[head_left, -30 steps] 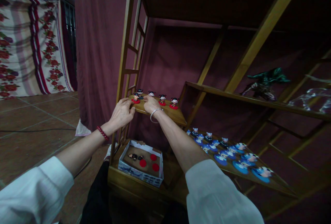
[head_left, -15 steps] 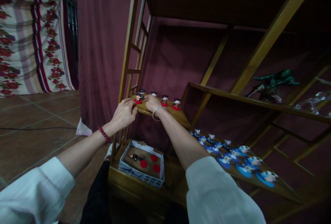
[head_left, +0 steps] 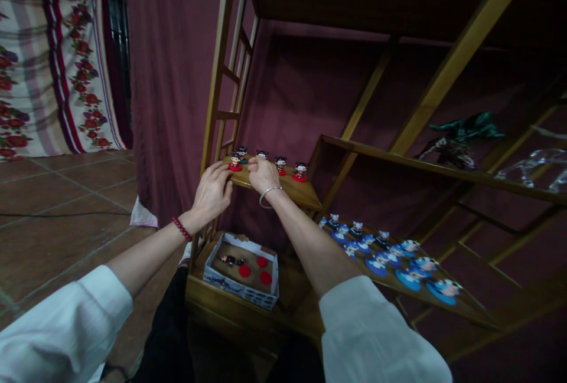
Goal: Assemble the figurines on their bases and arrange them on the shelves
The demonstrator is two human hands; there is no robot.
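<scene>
Several small doll figurines stand on the wooden shelf (head_left: 301, 193), most on red round bases. My left hand (head_left: 212, 192) rests at the shelf's left front corner, fingers stretched out, their tips beside a figurine on a red base (head_left: 235, 163). Behind that one is another dark-haired figurine (head_left: 241, 153). My right hand (head_left: 264, 175) is over the shelf's front edge with its fingers curled together; whatever they hold is hidden. Just beyond it shows the head of a figurine (head_left: 261, 153). To its right stand two more, a middle figurine (head_left: 280, 164) and an end figurine (head_left: 300, 172).
Below, an open box (head_left: 241, 297) holds lying figurines (head_left: 233, 260) and three red discs (head_left: 244, 271). Blue-based figurines (head_left: 376, 264) fill a lower right shelf. A green ornament (head_left: 460, 135) and a clear animal figure (head_left: 538, 167) stand on the right. A lattice post (head_left: 217, 94) borders the left.
My right hand has drawn back slightly towards me, its fingers more curled. The left hand stays by the front figurine. The whole view has shifted a little.
</scene>
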